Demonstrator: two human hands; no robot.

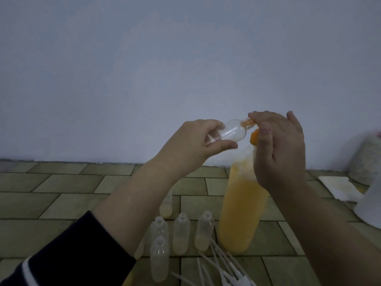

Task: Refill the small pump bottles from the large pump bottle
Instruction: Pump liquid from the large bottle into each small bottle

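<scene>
My left hand grips a small clear bottle tipped on its side, neck pointing right. Its open neck meets the orange nozzle of the large pump bottle, which stands on the tiled surface and holds orange-yellow liquid. My right hand rests over the pump head, fingers at the small bottle's neck, hiding most of the pump. Several small open bottles stand in front of the large one, some with a little pale liquid. Loose white pump tops with tubes lie at the bottom.
A plain wall rises right behind the tiled surface. A white cloth or paper lies at the right, with a pale rounded container behind it and a white object at the right edge.
</scene>
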